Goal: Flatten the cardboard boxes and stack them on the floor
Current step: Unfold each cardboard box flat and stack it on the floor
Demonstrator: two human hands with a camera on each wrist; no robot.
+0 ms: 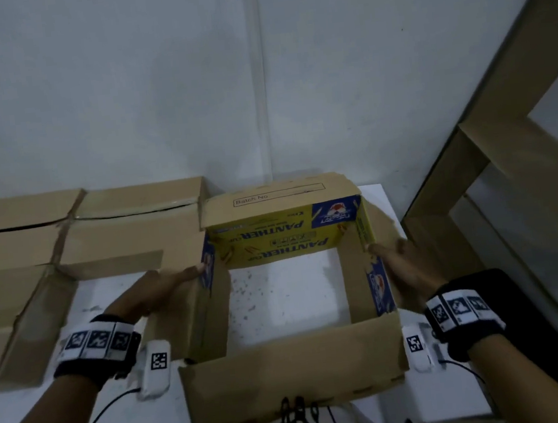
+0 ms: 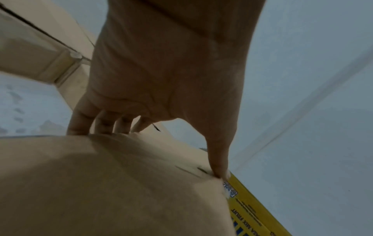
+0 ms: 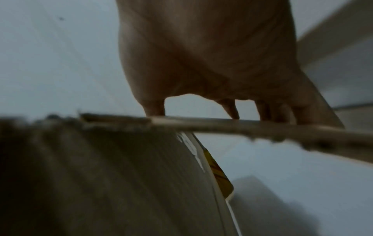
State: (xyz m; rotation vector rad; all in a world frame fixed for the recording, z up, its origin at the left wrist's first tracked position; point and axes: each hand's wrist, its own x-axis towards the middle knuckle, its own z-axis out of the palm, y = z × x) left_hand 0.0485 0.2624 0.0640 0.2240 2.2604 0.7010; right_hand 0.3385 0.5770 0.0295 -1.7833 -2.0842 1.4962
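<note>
A cardboard box (image 1: 267, 243), brown outside and printed yellow and blue inside, stands open at top and bottom, so the white floor (image 1: 279, 297) shows through it. Its near flap (image 1: 294, 375) hangs toward me. My left hand (image 1: 171, 281) lies against the left wall, thumb along its top edge. In the left wrist view the left hand (image 2: 167, 71) has straight fingers touching the brown cardboard (image 2: 101, 183), the thumb tip at a corner. My right hand (image 1: 403, 260) presses the right wall. In the right wrist view the right hand (image 3: 212, 55) has its fingertips hidden behind a cardboard edge (image 3: 222, 126).
Flattened brown boxes (image 1: 50, 242) lie spread on the floor to the left, against a pale wall (image 1: 188, 83). A tall wooden frame (image 1: 504, 139) stands close on the right. Black cables (image 1: 295, 416) hang below the box near me.
</note>
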